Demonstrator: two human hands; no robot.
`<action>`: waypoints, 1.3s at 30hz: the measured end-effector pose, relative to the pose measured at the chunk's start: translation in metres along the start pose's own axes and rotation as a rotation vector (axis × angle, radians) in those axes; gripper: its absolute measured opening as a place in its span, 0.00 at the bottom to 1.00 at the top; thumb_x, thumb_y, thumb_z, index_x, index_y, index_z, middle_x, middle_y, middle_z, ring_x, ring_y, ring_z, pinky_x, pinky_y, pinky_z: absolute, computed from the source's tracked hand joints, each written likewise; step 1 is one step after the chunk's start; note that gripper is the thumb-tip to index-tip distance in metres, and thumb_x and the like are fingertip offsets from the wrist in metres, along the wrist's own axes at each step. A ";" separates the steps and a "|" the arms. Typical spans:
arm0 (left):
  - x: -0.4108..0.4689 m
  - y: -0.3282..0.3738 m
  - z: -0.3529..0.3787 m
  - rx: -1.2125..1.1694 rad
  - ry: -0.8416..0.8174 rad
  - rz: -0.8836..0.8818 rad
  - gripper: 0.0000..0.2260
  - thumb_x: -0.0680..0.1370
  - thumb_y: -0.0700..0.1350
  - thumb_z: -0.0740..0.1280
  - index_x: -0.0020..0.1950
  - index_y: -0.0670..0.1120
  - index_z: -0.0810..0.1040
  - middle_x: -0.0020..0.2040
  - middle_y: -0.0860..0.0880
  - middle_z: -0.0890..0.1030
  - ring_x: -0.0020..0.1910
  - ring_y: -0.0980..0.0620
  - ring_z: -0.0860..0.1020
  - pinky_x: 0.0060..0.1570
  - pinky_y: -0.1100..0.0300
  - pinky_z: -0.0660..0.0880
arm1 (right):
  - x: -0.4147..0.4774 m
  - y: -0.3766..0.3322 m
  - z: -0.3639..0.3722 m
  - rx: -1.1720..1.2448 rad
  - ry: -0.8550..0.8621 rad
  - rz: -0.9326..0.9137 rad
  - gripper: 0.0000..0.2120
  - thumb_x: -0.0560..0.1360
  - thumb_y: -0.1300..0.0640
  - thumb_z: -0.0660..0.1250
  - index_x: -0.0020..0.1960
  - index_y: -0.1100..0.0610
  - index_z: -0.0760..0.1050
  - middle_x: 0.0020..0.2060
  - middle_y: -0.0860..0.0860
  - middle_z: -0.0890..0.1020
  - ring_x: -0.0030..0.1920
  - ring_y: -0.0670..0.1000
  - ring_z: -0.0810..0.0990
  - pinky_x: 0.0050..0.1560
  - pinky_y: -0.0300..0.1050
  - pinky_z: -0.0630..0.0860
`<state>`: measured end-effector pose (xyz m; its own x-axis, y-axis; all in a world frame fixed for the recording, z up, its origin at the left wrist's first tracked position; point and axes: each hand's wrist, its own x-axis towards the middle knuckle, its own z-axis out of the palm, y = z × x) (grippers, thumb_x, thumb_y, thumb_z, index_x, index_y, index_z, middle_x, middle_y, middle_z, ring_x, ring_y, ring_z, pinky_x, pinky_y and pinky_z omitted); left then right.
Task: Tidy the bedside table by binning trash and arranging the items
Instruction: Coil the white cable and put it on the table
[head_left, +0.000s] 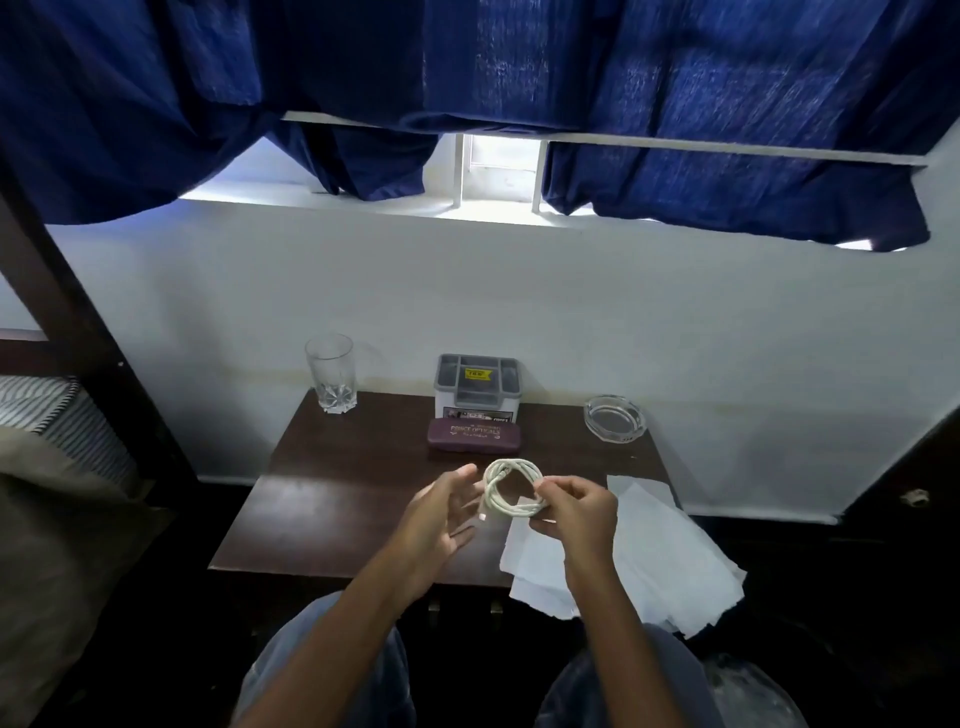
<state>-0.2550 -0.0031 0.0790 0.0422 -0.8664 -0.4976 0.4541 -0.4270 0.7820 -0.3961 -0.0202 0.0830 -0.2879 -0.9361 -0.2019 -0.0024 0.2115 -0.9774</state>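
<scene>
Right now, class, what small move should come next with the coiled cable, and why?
Probably lay the cable on the bare table in front of the glasses case: it looks coiled, the right hand pinches it, the left hand is open beside it, and loose papers wait.

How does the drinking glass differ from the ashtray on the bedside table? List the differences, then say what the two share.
The drinking glass is tall and narrow; the ashtray is low, wide and shallow. The drinking glass stands at the far left corner of the table; the ashtray sits near its far right corner. Both are clear glass, appear empty, and stand close to the wall.
</scene>
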 end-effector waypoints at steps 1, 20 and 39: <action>0.010 -0.001 0.001 0.065 0.033 0.048 0.09 0.79 0.45 0.61 0.55 0.48 0.78 0.51 0.49 0.81 0.53 0.50 0.76 0.52 0.55 0.69 | 0.013 0.002 0.000 -0.013 0.032 -0.001 0.05 0.70 0.67 0.69 0.36 0.60 0.80 0.32 0.56 0.81 0.33 0.54 0.80 0.32 0.43 0.78; 0.156 0.000 -0.007 1.614 0.224 0.777 0.24 0.73 0.43 0.65 0.69 0.54 0.68 0.72 0.52 0.65 0.72 0.48 0.61 0.72 0.47 0.51 | 0.184 0.034 0.012 -0.393 0.212 0.014 0.10 0.69 0.62 0.68 0.28 0.57 0.76 0.33 0.59 0.81 0.38 0.60 0.79 0.41 0.52 0.76; 0.169 0.003 -0.022 1.633 0.309 0.936 0.16 0.66 0.40 0.75 0.51 0.52 0.81 0.56 0.52 0.82 0.53 0.45 0.79 0.52 0.47 0.72 | 0.185 0.040 0.011 -0.762 -0.086 -0.151 0.15 0.68 0.64 0.68 0.27 0.58 0.66 0.25 0.52 0.69 0.31 0.54 0.69 0.30 0.44 0.61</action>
<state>-0.2274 -0.1448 -0.0110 -0.0403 -0.9403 0.3380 -0.9592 0.1312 0.2505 -0.4391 -0.1884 0.0062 -0.1567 -0.9820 -0.1053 -0.7018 0.1857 -0.6877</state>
